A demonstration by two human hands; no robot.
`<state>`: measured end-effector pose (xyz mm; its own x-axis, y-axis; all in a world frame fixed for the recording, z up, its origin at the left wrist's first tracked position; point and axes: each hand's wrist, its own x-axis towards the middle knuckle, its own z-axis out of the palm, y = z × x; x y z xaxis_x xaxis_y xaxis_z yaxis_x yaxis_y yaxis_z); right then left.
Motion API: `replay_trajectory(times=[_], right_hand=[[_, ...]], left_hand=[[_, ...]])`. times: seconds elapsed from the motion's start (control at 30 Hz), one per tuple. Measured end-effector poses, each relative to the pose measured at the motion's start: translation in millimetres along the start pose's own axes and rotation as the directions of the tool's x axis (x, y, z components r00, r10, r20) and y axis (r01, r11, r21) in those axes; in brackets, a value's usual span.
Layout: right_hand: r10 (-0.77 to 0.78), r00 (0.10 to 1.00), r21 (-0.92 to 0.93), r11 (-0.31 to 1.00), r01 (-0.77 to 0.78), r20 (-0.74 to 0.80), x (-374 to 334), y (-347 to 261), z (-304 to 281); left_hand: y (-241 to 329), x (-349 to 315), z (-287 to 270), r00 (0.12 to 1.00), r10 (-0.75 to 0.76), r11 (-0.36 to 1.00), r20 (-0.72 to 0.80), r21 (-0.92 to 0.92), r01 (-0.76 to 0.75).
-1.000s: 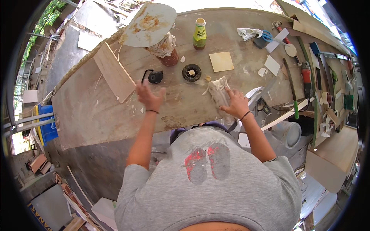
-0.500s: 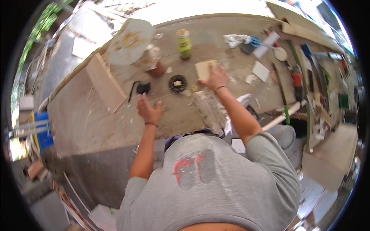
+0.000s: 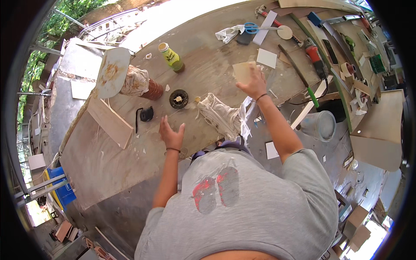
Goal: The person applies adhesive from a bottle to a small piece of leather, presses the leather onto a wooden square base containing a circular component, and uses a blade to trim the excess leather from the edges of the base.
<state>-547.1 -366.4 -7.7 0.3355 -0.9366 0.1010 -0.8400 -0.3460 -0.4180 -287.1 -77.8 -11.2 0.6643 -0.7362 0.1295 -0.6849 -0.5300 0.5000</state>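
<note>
Count of items: two hands, one pale yellow square pad (image 3: 243, 73), one crumpled off-white cloth (image 3: 219, 115), one tape measure (image 3: 147, 114), one black ring (image 3: 173, 102), one bottle (image 3: 172, 59) with a green label, one red-brown container (image 3: 155, 89), one pale disc (image 3: 113, 71) and one wooden board (image 3: 110, 124), all on a single desk (image 3: 203, 65). Toward the right side: one white square tile (image 3: 267, 58), one pair of blue-handled scissors (image 3: 251, 28), one red power tool (image 3: 313, 53) and one file (image 3: 293, 65) with a green handle.

Right hand (image 3: 253, 83): laid over the right part of the pad, fingers slightly apart and pointing away from the person, thumb extended to the left along the near side. The grip is in contact with the pad; whether it pinches the edges or only rests on top cannot be told.

Left hand (image 3: 172, 136): fingers raised, thumb set well out to the right, leaving a wide gap. This grip has hold of nothing; the tape measure and the ring are near it.

Position and orientation: the pad is just beside the tile, to its lower left. Being roughly square, it presents no clear long axis; its far edge runs left to right, rising slightly rightward. The cloth's long axis slopes from upper left to lower right.
</note>
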Motion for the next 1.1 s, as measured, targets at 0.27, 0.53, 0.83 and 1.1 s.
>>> replay_trajectory(times=[0.27,0.53,0.83,1.1], right_hand=[[0.099,0.941,0.292,0.956,-0.001,-0.322,-85.6,7.8,-46.4],[0.336,0.842,0.360,0.915,-0.185,-0.422,-207.2,76.4,-140.8],[0.551,0.576,0.502,0.824,-0.263,-0.604,-221.1,264.6,-216.7],[0.928,0.315,0.867,0.317,-0.385,-0.199,-135.8,506.1,-293.6]], left_hand=[[30.3,19.2,-24.6,0.984,0.164,0.963,-0.074,-0.203,-0.176],[18.3,-135.4,-16.2,0.998,-0.041,0.815,0.051,-0.576,0.063],[87.7,-151.3,-1.3,0.983,0.173,0.775,0.063,-0.625,-0.096],[219.6,-153.2,51.5,0.993,0.092,0.673,0.070,-0.739,-0.010]])
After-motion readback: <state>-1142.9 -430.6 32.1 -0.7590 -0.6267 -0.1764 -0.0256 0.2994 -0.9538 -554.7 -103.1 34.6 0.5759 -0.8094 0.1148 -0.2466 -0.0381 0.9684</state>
